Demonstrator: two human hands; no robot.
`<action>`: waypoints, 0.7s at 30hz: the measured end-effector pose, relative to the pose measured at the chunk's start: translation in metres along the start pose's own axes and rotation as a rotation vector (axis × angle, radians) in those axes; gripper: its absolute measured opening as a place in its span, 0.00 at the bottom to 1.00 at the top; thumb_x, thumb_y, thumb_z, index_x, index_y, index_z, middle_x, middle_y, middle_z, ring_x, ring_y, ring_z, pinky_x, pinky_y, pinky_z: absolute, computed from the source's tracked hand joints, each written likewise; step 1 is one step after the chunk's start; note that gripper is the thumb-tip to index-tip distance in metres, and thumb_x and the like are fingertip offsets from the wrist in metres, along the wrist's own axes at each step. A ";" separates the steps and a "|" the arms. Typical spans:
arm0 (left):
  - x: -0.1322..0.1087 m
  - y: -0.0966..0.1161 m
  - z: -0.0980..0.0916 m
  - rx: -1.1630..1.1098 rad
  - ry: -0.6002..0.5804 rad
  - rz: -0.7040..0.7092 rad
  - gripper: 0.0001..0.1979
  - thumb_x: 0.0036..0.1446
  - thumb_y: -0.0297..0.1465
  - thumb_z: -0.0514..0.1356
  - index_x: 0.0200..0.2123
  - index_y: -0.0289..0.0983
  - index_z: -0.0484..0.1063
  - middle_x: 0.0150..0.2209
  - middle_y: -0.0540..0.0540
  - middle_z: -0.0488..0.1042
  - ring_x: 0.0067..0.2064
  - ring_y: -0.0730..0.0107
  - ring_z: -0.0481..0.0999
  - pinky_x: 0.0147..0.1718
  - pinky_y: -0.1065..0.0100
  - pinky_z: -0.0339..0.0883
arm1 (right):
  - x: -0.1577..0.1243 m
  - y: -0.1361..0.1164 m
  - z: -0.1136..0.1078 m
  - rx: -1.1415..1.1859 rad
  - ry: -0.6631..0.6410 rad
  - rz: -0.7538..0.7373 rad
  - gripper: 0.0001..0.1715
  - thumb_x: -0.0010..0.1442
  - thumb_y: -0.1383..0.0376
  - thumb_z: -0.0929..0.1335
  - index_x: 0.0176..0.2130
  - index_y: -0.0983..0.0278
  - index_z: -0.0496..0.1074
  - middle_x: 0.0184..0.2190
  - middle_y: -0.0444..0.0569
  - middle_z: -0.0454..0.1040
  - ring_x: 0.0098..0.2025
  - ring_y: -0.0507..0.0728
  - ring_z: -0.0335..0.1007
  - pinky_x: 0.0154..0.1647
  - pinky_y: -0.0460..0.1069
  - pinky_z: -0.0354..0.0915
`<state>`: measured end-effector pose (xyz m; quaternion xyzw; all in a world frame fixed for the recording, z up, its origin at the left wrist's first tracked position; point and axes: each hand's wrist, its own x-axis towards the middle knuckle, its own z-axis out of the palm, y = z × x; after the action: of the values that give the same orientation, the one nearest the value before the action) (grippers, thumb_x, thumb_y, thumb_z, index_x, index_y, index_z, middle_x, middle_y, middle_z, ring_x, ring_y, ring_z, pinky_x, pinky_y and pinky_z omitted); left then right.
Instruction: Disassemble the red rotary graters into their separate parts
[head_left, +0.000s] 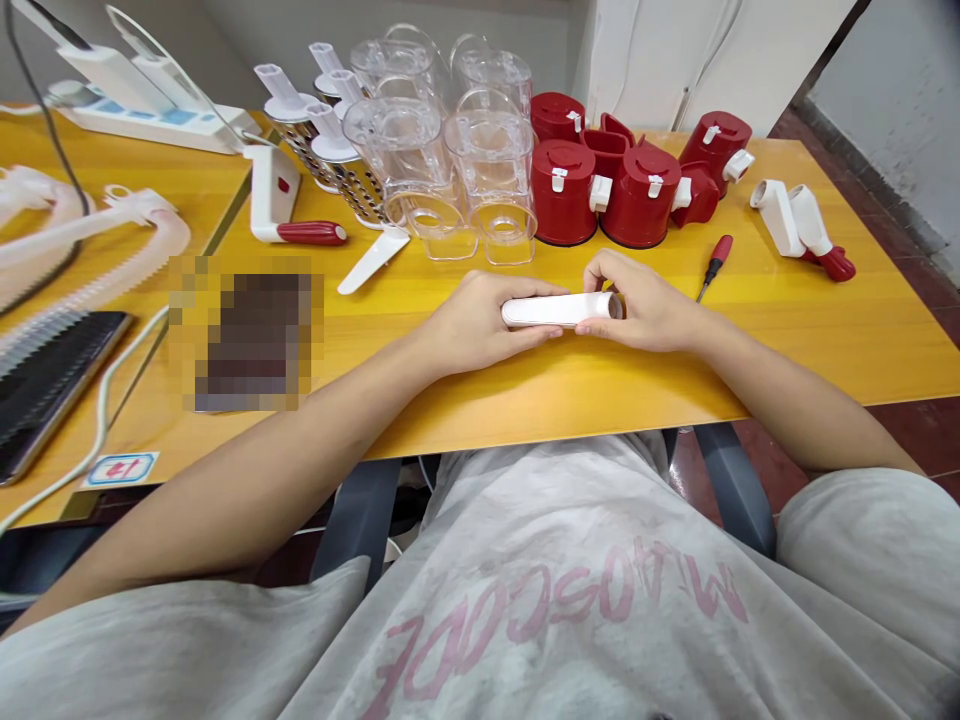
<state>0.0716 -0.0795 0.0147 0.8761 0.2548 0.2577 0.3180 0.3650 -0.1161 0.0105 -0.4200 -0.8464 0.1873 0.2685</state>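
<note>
At the far left of the table point(630, 390), a dark flat device point(56, 375) lies below a white power strip point(191, 128). To their right is a dark thing point(255, 335), blurred out, and behind it a white crank with a red grip point(311, 233). Next come perforated metal drums point(361, 190) with white stems, a white spatula point(373, 262) lying in front of them, and clear plastic housings point(491, 145) standing close together. Before the housings, the left hand point(472, 325) pinches the closed end of a white part point(544, 311), thumb on one side, fingers on the other. The part lies crosswise between both hands, near the table's front edge; whether it touches the wood I cannot tell. The right hand point(656, 308) curls its fingers around the round, open end. Behind stand red bases point(566, 200) with white catches. Farther right lie a red-and-black screwdriver point(719, 258) and two white cranks point(781, 218) with red grips.
</note>
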 end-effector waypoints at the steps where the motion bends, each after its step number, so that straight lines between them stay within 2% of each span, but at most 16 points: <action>1: 0.000 0.000 0.000 -0.002 -0.003 -0.002 0.26 0.66 0.46 0.71 0.60 0.36 0.90 0.52 0.41 0.91 0.45 0.57 0.88 0.47 0.64 0.78 | 0.000 0.000 0.000 0.001 0.002 0.000 0.32 0.68 0.42 0.77 0.49 0.66 0.71 0.47 0.52 0.76 0.41 0.52 0.64 0.43 0.48 0.59; 4: 0.000 0.000 0.000 -0.016 0.002 -0.010 0.27 0.67 0.47 0.71 0.60 0.35 0.90 0.52 0.40 0.91 0.45 0.57 0.88 0.48 0.64 0.78 | -0.001 0.002 -0.001 -0.001 0.003 -0.017 0.33 0.69 0.41 0.76 0.51 0.66 0.73 0.49 0.53 0.78 0.42 0.53 0.67 0.45 0.49 0.62; 8: 0.000 0.000 -0.001 -0.020 0.003 -0.034 0.29 0.67 0.50 0.71 0.60 0.35 0.90 0.51 0.40 0.91 0.45 0.56 0.88 0.48 0.64 0.78 | -0.002 0.005 -0.007 -0.043 -0.032 -0.097 0.35 0.72 0.38 0.74 0.56 0.66 0.78 0.51 0.56 0.81 0.49 0.57 0.74 0.52 0.51 0.67; 12: 0.000 0.001 -0.001 -0.024 0.001 -0.050 0.30 0.67 0.52 0.72 0.59 0.34 0.89 0.51 0.40 0.91 0.46 0.56 0.88 0.48 0.63 0.77 | -0.005 0.002 -0.013 -0.121 -0.096 -0.153 0.35 0.79 0.40 0.67 0.62 0.65 0.79 0.55 0.58 0.81 0.54 0.60 0.76 0.57 0.53 0.69; 18: 0.001 0.000 -0.002 -0.045 0.002 -0.060 0.29 0.67 0.49 0.72 0.60 0.34 0.89 0.50 0.40 0.91 0.45 0.56 0.87 0.47 0.64 0.77 | -0.005 -0.005 -0.013 -0.277 -0.127 -0.180 0.36 0.85 0.45 0.58 0.65 0.67 0.78 0.56 0.62 0.80 0.54 0.60 0.74 0.57 0.53 0.68; 21: 0.000 0.000 -0.002 -0.075 -0.006 -0.067 0.28 0.67 0.49 0.72 0.60 0.35 0.89 0.50 0.40 0.91 0.44 0.58 0.87 0.45 0.65 0.76 | -0.005 -0.001 -0.010 -0.265 -0.115 -0.190 0.34 0.84 0.45 0.59 0.65 0.66 0.78 0.55 0.60 0.81 0.52 0.59 0.74 0.55 0.53 0.67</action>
<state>0.0707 -0.0780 0.0158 0.8552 0.2732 0.2538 0.3599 0.3729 -0.1195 0.0171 -0.3585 -0.9135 0.0716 0.1785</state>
